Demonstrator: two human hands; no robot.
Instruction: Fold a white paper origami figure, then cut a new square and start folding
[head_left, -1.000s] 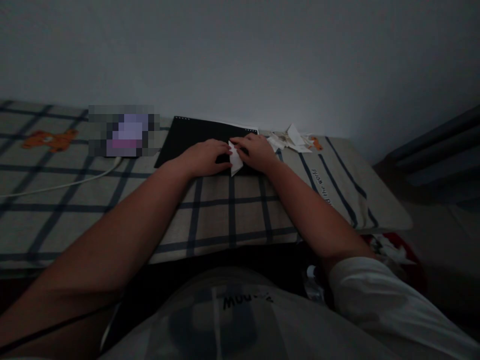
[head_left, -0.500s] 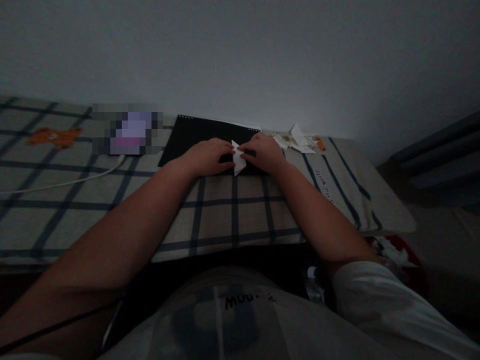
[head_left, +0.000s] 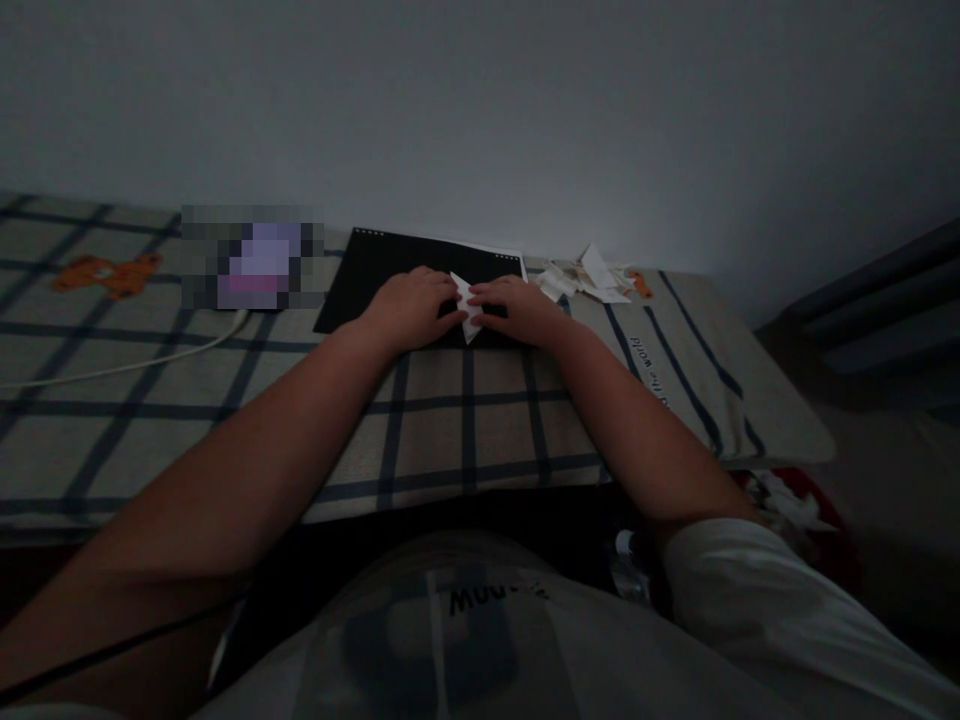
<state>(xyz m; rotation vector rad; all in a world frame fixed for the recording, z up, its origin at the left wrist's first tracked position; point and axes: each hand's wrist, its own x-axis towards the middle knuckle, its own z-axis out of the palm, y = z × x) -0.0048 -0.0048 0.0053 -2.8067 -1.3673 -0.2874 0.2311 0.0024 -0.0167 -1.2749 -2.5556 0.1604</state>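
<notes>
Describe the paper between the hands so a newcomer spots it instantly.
On the checked cloth, find the black pad by the wall. Near its front edge, the left hand and right hand flank a white paper, pointed at both ends. Unlike the white scraps right of the pad, it sits between the hands.

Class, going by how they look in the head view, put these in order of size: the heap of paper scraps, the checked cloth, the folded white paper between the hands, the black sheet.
1. checked cloth
2. black sheet
3. heap of paper scraps
4. folded white paper, partly covered
</notes>
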